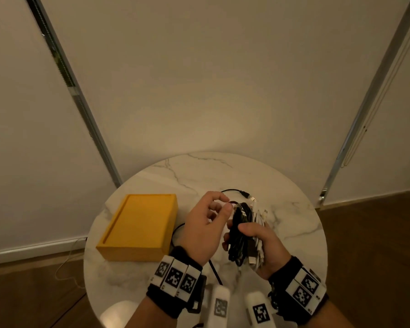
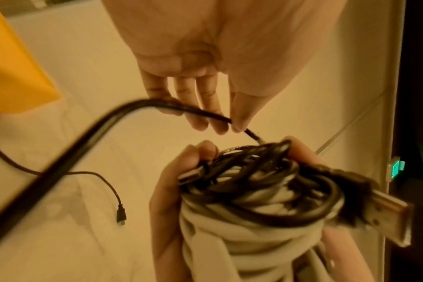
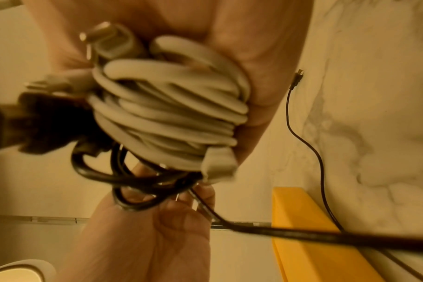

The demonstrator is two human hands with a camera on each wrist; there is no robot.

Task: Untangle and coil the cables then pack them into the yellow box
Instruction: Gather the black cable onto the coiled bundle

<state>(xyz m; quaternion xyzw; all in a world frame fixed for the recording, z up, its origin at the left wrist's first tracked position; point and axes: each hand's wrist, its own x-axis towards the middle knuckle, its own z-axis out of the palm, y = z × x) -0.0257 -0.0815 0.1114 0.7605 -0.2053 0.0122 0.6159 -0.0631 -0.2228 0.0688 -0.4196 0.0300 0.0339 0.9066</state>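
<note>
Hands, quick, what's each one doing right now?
Left hand: pinching the loose black cable between thumb and fingers.
Right hand: gripping the bundle of black and white cables.

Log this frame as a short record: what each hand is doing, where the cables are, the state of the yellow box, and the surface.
left hand: pinches a black cable between thumb and fingers, feeding it toward the bundle
right hand: grips a bundle of coiled black and white cables
loose cable: the black cable's slack trails over the table, its small plug lying flat
yellow box: on the table, left of the hands, no cables seen in it
surface: round marble table
</note>
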